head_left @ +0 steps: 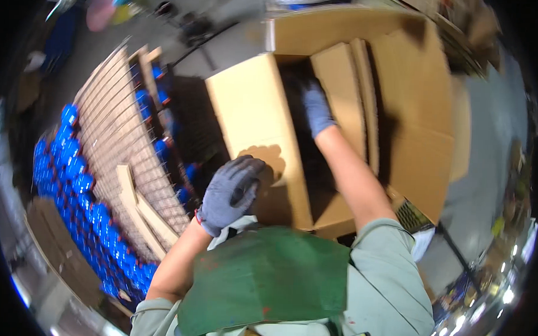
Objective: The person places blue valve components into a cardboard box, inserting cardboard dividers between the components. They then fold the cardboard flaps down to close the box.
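- The large cardboard box (413,108) filled the far right of the view, its top open and its flaps folded outward; the inside lay in deep shadow.
- The box's left flap (258,126) sloped toward the near left, a flat tan panel with a hand's shadow on its near part.
- A stack of wire mesh racks with wooden slats (125,139) stood at the left, tilted in the fisheye view.
- Rows of blue-capped containers (73,173) sat packed along the far-left side of the racks, and more showed between the rack layers.
- A green apron (265,280) covered the person's front at the near edge, over a pale grey-green shirt.
- The right hand (316,107), in a grey glove, reached down into the open box, just beside an inner cardboard panel (340,93). Grip state could not be told: the fingertips were lost in shadow.
- The left hand (231,193), also grey-gloved, rested against the near edge of the left flap, fingers loosely curled and bent toward the palm; nothing visible was pinched between them.
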A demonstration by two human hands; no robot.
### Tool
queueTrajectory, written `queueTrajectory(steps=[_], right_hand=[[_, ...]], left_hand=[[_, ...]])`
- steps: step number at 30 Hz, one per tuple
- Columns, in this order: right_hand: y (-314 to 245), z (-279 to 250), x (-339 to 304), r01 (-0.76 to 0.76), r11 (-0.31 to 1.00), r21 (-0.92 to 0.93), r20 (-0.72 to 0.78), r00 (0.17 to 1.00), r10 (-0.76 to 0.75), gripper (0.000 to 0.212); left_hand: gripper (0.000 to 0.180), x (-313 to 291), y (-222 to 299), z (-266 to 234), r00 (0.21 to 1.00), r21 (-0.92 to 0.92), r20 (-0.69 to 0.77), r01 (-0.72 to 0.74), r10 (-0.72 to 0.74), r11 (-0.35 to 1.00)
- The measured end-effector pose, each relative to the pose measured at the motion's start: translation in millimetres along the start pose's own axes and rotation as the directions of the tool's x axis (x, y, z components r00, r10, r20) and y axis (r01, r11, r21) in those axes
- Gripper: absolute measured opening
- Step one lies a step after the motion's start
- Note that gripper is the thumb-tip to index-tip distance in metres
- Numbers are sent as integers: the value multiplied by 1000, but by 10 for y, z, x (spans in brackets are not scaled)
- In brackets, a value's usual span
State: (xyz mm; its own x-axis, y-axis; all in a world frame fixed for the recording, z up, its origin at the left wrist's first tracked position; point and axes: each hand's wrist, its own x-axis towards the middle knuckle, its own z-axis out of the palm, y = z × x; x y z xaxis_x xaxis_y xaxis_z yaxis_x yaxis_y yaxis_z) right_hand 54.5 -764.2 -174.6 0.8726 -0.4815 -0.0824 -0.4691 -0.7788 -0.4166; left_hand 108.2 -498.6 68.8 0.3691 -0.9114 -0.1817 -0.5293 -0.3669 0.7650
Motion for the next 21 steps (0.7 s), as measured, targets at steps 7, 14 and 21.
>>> queueTrajectory(steps=[7,14,21], right_hand=[[392,23,474,-608,535,587,477,793,379,44],[-1004,-1346,-358,-183,764,619,48,980,195,52],[-1650,-1234,-613,-48,977,206,-130,989,76,74]], left_hand=[[42,-1905,-2663,-1495,337,-456,-735,396,-588,797],[62,-2889,-4260,-2762,-425,-901,-400,22,-812,432],[20,-2915,-3334,-2183,270,-906,-253,-402,-929,130]])
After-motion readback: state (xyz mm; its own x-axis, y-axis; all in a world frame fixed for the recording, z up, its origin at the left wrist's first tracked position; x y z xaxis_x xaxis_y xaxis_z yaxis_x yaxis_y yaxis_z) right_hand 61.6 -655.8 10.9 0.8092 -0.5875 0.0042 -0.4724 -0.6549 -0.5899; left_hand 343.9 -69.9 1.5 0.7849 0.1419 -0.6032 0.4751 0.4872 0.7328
